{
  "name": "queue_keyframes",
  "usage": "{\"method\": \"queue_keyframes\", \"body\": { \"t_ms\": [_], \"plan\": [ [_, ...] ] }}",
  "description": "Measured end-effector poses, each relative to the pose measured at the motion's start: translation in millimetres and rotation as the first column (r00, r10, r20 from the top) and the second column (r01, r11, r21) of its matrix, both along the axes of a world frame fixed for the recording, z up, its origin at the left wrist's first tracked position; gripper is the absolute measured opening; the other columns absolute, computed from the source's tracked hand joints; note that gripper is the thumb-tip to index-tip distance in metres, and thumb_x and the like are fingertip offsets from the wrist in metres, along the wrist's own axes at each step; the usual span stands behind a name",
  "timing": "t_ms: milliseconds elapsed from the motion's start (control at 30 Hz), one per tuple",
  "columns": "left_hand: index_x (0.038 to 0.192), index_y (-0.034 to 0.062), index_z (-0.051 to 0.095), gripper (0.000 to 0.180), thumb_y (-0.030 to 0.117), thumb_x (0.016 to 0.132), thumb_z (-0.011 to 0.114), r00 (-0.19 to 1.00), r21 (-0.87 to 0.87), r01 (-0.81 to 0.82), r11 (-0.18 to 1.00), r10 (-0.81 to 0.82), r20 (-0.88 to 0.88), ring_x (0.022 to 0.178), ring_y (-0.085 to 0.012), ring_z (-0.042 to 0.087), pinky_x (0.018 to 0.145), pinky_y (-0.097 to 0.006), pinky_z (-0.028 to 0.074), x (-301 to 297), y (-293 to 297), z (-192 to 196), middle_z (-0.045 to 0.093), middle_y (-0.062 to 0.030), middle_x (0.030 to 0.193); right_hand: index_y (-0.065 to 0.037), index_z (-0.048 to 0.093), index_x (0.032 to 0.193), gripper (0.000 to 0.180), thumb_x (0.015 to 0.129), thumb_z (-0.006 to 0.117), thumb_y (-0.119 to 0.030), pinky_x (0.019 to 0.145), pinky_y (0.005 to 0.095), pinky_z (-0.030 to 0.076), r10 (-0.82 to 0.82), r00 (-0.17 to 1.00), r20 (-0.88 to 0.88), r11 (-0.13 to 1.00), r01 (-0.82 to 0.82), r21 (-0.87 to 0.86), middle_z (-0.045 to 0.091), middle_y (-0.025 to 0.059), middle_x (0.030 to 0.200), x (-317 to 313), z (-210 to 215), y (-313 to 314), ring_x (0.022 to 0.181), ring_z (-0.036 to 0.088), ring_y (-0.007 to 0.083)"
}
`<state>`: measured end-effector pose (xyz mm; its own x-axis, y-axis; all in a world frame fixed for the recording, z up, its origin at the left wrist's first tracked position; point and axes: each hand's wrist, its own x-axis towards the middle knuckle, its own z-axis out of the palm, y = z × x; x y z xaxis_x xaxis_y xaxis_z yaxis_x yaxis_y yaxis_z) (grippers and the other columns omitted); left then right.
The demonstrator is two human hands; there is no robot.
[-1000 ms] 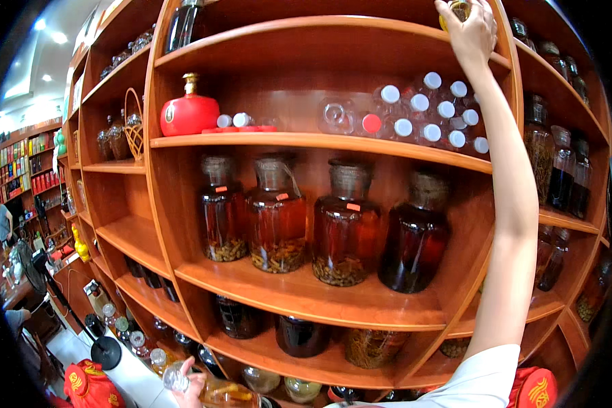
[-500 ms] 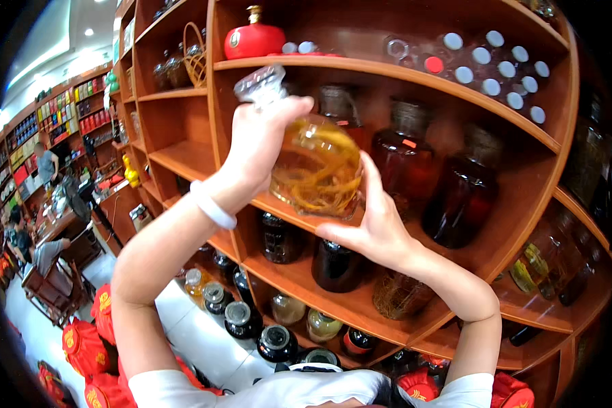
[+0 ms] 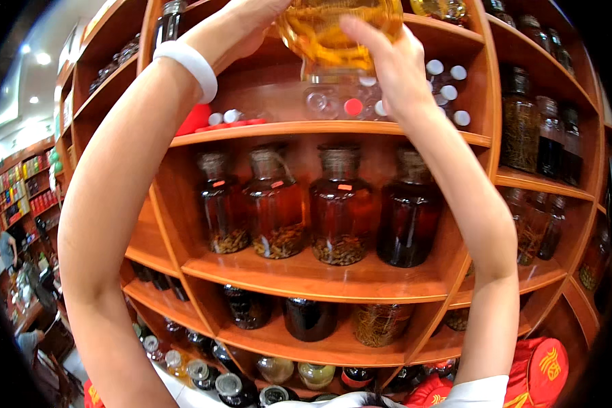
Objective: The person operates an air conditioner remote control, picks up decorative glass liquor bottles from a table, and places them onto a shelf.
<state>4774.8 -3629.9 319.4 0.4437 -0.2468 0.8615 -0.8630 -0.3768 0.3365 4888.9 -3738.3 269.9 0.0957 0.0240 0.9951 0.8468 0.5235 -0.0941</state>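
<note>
High in front of me I hold a glass jar (image 3: 326, 30) of amber liquid with yellow-orange strips inside; its top is cut off by the upper edge of the picture. My left hand (image 3: 251, 24), with a white bangle on the wrist, grips the jar's left side, its fingers partly out of view. My right hand (image 3: 401, 68) clasps the right side near the base, thumb across the front. Behind the jar lies a shelf of plastic bottles with white caps and one red cap (image 3: 353, 107).
On the shelf below stand several large dark-red jars (image 3: 340, 211) with plant matter at the bottom. Lower shelves hold dark jars (image 3: 309, 318). More jars (image 3: 520, 129) fill the bay at right. Red cloth-covered things (image 3: 540, 370) sit at lower right.
Both hands have raised the jar, from in front of the middle shelves up past the bottle shelf. My view has shifted right, facing the shelves more squarely.
</note>
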Motion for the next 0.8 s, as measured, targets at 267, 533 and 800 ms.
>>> {"method": "queue_keyframes", "body": {
  "t_ms": [267, 533, 800],
  "plan": [
    [0.109, 0.0043, 0.047, 0.031, 0.01, 0.081, 0.055, 0.915, -0.167, 0.361, 0.917, -0.314, 0.253, 0.088, -0.0204, 0.057, 0.075, -0.036, 0.049, 65, -12, 56, 0.057, -0.0086, 0.1, -0.002, 0.057, 0.1, 0.028, 0.079, 0.06, -0.021, 0.073, 0.0252, 0.044, -0.026, 0.987, 0.156, 0.997, 0.037, -0.065, 0.061, 0.0063, 0.092, 19, 105, -31, 0.081, 0.057, 0.0119],
    [0.105, 0.0013, 0.05, 0.03, -0.004, 0.076, 0.056, 0.829, -0.227, 0.447, 0.865, -0.305, 0.469, 0.083, -0.0179, 0.056, 0.073, -0.031, 0.048, 127, -42, 115, 0.058, -0.009, 0.094, 0.012, 0.047, 0.11, 0.078, 0.068, 0.062, -0.053, 0.083, 0.0357, 0.041, -0.893, 0.449, 0.024, 0.447, 0.882, 0.15, 0.053, 0.0272, 0.105, 76, 169, -93, 0.099, 0.053, 0.0323],
    [0.1, 0.0013, 0.053, 0.027, -0.001, 0.074, 0.06, 0.834, -0.321, 0.37, 0.872, -0.159, 0.529, 0.079, -0.0175, 0.056, 0.072, -0.031, 0.048, 176, -47, 142, 0.059, -0.0086, 0.09, 0.007, 0.06, 0.073, 0.058, 0.058, 0.067, -0.049, 0.063, 0.0358, 0.047, -0.98, 0.198, 0.004, 0.198, 0.98, 0.012, 0.06, 0.0222, 0.073, 151, 170, -184, 0.071, 0.061, 0.0287]
  ]
}}
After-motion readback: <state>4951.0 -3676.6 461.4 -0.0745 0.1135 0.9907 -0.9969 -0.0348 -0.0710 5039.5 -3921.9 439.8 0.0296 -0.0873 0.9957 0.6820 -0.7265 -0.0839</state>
